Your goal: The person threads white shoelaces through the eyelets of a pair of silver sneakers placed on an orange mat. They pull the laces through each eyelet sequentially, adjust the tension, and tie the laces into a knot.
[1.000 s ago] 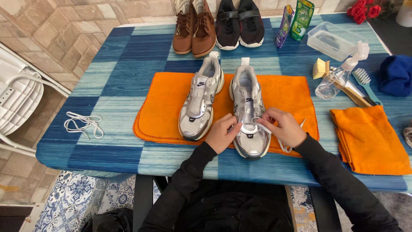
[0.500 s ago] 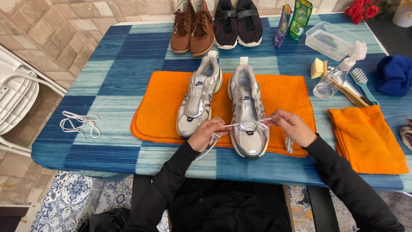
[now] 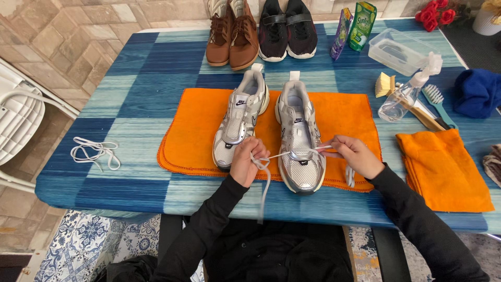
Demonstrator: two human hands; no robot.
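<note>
Silver trainers, two of them, sit side by side on an orange towel [image 3: 198, 130] at the frame's centre. The left hand [image 3: 246, 163] and right hand [image 3: 355, 155] each pinch one end of a white lace [image 3: 284, 154] pulled across the right-side trainer [image 3: 299, 137]; the left-side trainer [image 3: 239, 122] lies untouched. One loose lace [image 3: 94, 151] rests at left. Two more pairs of shoes [image 3: 261, 31] stand along the top edge.

Brown shoes [image 3: 232, 32], black shoes [image 3: 287, 26], spray bottle [image 3: 406, 94], loose lace [image 3: 94, 152] on table [image 3: 130, 94].
</note>
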